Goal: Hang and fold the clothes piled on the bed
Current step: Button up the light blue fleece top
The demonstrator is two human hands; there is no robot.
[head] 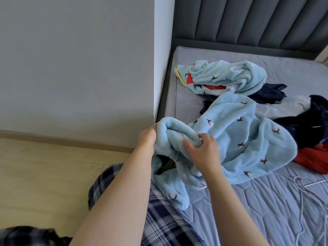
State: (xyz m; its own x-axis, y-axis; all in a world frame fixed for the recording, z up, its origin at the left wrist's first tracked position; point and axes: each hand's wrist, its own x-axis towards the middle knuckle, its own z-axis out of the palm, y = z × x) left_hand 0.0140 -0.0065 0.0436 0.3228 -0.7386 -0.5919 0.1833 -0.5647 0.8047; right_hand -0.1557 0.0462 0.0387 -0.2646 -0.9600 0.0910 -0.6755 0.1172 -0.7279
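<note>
Head view: both hands, left hand [148, 138] and right hand [204, 148], grip the light-blue fleece garment [236, 139] at the bed's [266, 201] left edge; best find its seam, shake flat.

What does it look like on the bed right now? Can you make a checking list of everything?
Surface: grey quilted mattress, bare, no sheet.
Job's things: light blue fleece garment bunched in both hands; second light blue fleece piece crumpled near the headboard, red showing inside; dark navy clothes and; red garment at the right.
Clutter: white wire hangers lying on the mattress, lower right.
Hands: left hand gripping the blue fleece's edge; right hand pinching a fold of it.
Cables: nothing seen.
Surroundings: grey wall, padded dark headboard, light wooden floor; person wears plaid trousers.
</note>
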